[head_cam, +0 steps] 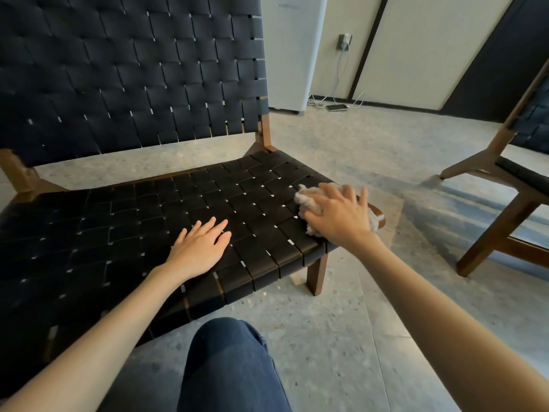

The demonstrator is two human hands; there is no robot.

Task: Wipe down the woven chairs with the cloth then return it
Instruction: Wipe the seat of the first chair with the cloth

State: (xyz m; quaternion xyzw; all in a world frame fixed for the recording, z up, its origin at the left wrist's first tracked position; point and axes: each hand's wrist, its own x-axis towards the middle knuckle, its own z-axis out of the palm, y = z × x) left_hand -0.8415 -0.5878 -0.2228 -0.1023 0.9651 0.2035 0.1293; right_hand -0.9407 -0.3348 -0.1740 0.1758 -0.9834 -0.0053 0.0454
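Your right hand (338, 217), fingers spread, presses the crumpled beige cloth (307, 200) at the black woven chair's (178, 203) right edge (left hand (199, 248) flat mid-seat), second woven chair (534, 126) beyond.

— What do we see around the white unit (292, 52)?
— It stands on a speckled grey floor (341, 307), against a cream wall (421, 46). Just right of it we find a plug adapter (344, 42) in the wall, with a pale cable (338, 72) hanging down to the floor.
— And by the unit's base?
— To its right a phone (337, 107) lies flat among loose white cable. Further right of the unit we see a thin dark strip (370, 46) running up the wall, then a broad dark panel (499, 55).
— Any light?
— We see a soft bluish sheen (475, 209) on the floor, well right of the unit and nearer us.
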